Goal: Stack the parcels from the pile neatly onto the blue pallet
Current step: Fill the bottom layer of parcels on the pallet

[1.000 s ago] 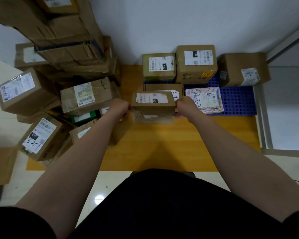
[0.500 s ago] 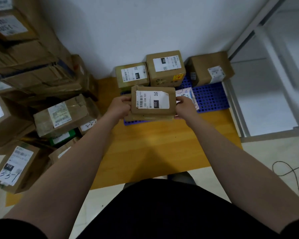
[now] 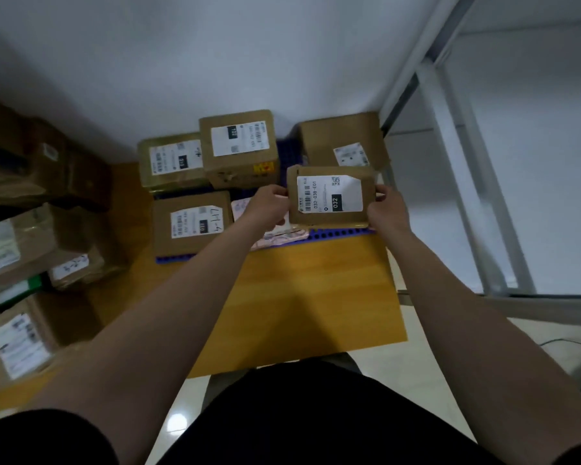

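Note:
A flat brown parcel [image 3: 329,199] with a white label marked 032 hangs over the front right part of the blue pallet [image 3: 336,233]. My left hand [image 3: 267,204] grips its left edge and my right hand [image 3: 388,208] grips its right edge. On the pallet stand several brown boxes: one at the back left [image 3: 171,162], a taller one beside it [image 3: 239,146], one at the back right [image 3: 342,142] and one at the front left [image 3: 192,223]. A pale pink flat packet [image 3: 275,234] lies partly hidden under my left hand.
The pile of brown parcels [image 3: 31,250] fills the left side. A wooden board [image 3: 299,297] lies under the pallet. A white wall stands behind, and a grey metal frame [image 3: 470,182] runs along the right. My dark clothing covers the bottom of the view.
Both hands have carried the flat parcel to the right, from over the front middle of the pallet to its front right part. The view has turned right with them.

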